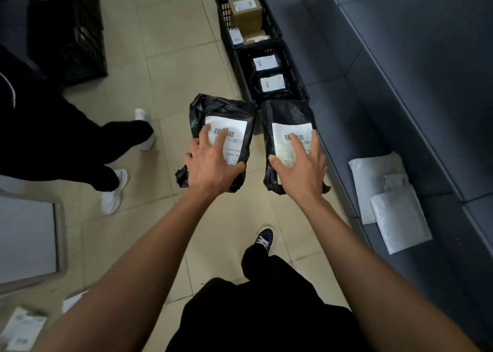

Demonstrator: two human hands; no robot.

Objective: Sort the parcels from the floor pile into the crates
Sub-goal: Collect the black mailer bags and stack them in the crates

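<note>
Both arms reach forward, the left hand (210,162) and the right hand (300,165) each gripping a soft, crinkly, light-looking black bag parcel (226,109) (288,111) by its near end, fingers spread on the labels, just before the crate (269,47).

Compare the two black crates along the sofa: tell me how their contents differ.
The far black plastic crate holds a brown cardboard box; the near black plastic crate holds two black poly bags lying flat. The far crate's box stands taller. Both crates' parcels carry white labels.
</note>
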